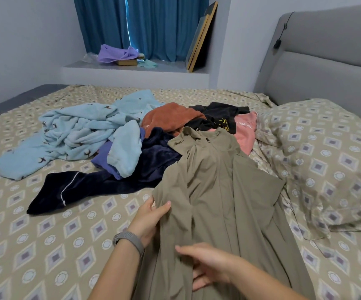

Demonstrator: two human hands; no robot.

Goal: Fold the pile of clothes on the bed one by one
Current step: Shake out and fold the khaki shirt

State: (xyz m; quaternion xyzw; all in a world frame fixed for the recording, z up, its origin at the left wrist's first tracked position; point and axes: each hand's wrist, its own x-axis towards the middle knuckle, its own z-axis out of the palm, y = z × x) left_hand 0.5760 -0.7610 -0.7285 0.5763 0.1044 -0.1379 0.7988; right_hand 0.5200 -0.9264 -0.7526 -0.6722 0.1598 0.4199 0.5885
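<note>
Both hands on olive garment (218, 191), left hand (148, 215) pinching edge

Single head-worn wide-angle view, looking forward and down across bed (45, 224), close over hands, toward far wall.

Hands: two, left hand (148, 217) and right hand (205, 265)
Garments in the pile: seven told apart by colour, counting the olive garment (218, 191) under both hands
Pillows: one pillow (326, 156)
Framed boards: two boards (201, 37)
Wristbands: one wristband (129, 240)
</note>
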